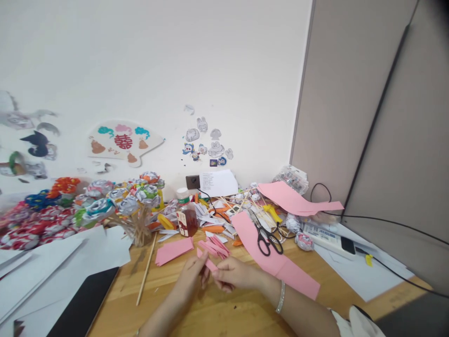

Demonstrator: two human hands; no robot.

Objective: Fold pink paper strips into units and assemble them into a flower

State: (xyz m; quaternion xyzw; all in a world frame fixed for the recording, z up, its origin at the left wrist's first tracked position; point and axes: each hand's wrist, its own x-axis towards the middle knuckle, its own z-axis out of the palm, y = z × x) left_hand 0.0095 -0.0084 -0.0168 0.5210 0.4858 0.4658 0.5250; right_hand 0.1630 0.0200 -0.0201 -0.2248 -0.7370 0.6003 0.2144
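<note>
Between my two hands, low over the wooden table, is a narrow folded strip of pink paper (pixel 211 265). My left hand (pixel 193 271) pinches its left end, and my right hand (pixel 233 274) grips the other end with thumb and fingers. Just behind them lies a loose pile of folded pink strips (pixel 216 245). A stack of flat pink paper pieces (pixel 173 250) sits to the left of that pile. Black-handled scissors (pixel 269 241) rest on a long pink paper sheet (pixel 294 276) to the right of my hands.
A bottle of reddish liquid (pixel 186 217) stands behind the pink paper. Paper flowers on sticks (pixel 140 199) crowd the left back. One wooden stick (pixel 145 271) lies at left, near white sheets (pixel 101 248). A white device with a cable (pixel 331 241) is at right.
</note>
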